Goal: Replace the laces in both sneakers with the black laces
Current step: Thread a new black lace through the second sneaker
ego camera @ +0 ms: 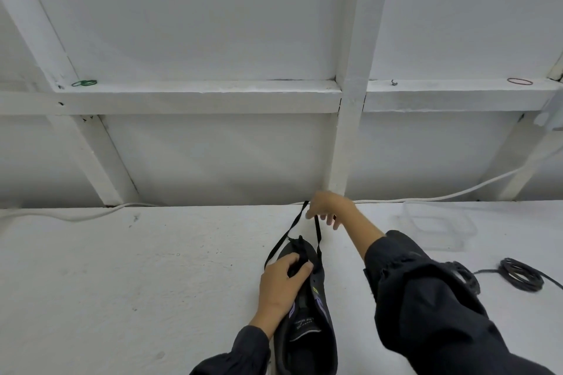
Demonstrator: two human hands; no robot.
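Observation:
A dark grey sneaker (307,341) lies on the white table, toe pointing away from me. My left hand (281,286) grips its tongue and upper near the eyelets. A black lace (288,233) runs from the eyelets in two strands up to my right hand (327,207), which pinches both strands and holds them taut above the toe, near the table's far edge. The second sneaker is not in view.
A clear plastic container (438,227) stands at the right. A coil of black cord (521,277) lies further right near my sleeve. A white cable (426,198) runs along the wall. Green (84,82) and red (519,81) rubber bands sit on the wall ledge.

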